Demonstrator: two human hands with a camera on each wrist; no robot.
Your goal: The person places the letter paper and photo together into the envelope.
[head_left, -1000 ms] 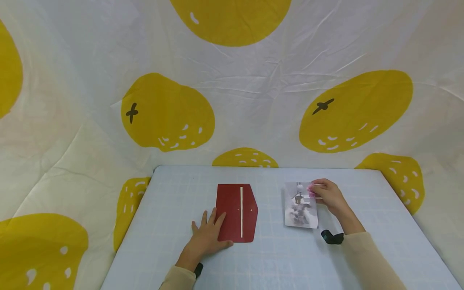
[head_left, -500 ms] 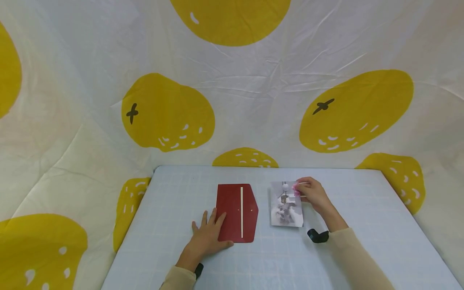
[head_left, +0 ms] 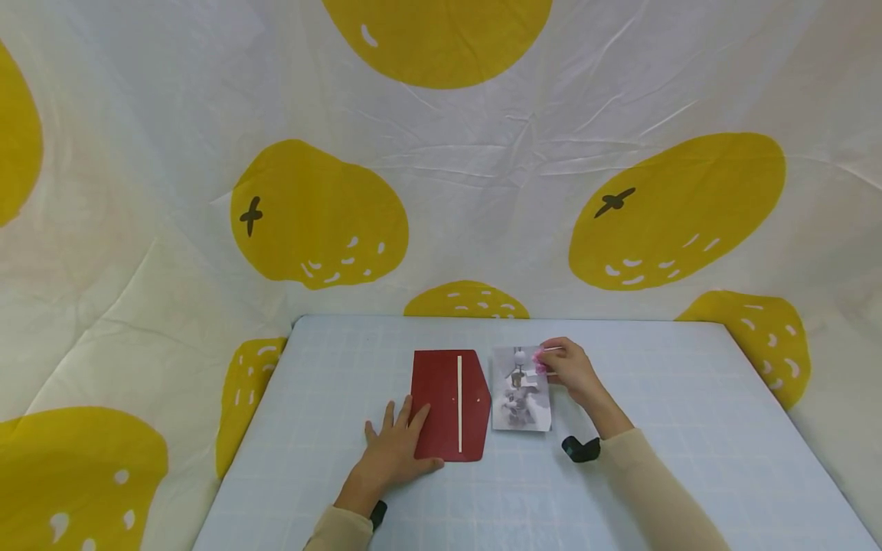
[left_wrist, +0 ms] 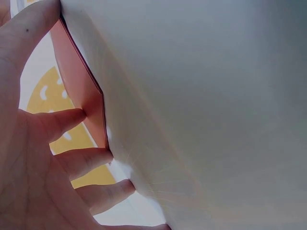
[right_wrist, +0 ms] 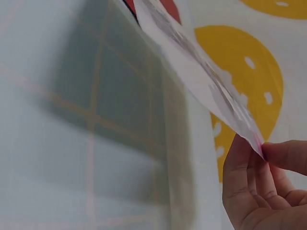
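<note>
A red envelope (head_left: 437, 405) lies flat on the table, its pointed flap to the right and a white strip (head_left: 459, 403) running down beside the flap. My left hand (head_left: 393, 451) rests with spread fingers on its left edge, as the left wrist view also shows from low down along the envelope (left_wrist: 79, 81). Just right of the flap tip is a printed picture card (head_left: 518, 390), greyish with a pink patch at its upper right. My right hand (head_left: 570, 371) pinches it by that corner between thumb and fingers. In the right wrist view the card (right_wrist: 192, 67) is tilted above the table, casting a shadow.
A pale blue checked cloth covers the table (head_left: 331, 367), whose back edge meets a white curtain (head_left: 482, 207) printed with yellow fruit. Dark wrist cameras sit at both cuffs, the right one (head_left: 580, 449) standing out beside the sleeve.
My right hand has carried the picture card leftward across the table, from well apart to right beside the envelope's flap. The left hand and the envelope have stayed put.
</note>
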